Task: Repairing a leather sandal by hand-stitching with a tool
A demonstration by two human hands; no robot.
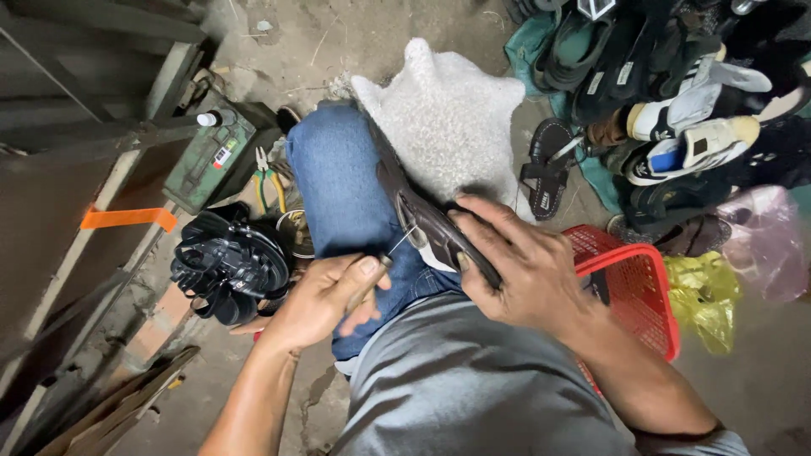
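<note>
Fingers of our right hand (515, 270) press down over a dark brown sandal (427, 221) lying along our jeans-clad thigh (346, 194), pinning it steady. Our left hand (325, 295) pinches an awl-like tool whose thin needle (402, 240) meets the sandal's edge, seemingly for stitching. Outward, a red plastic basket (634, 295) sits beside our right wrist, black sandals (226, 263) are heaped by the left, and a green metal box (221, 156) bears a small white-and-red label.
</note>
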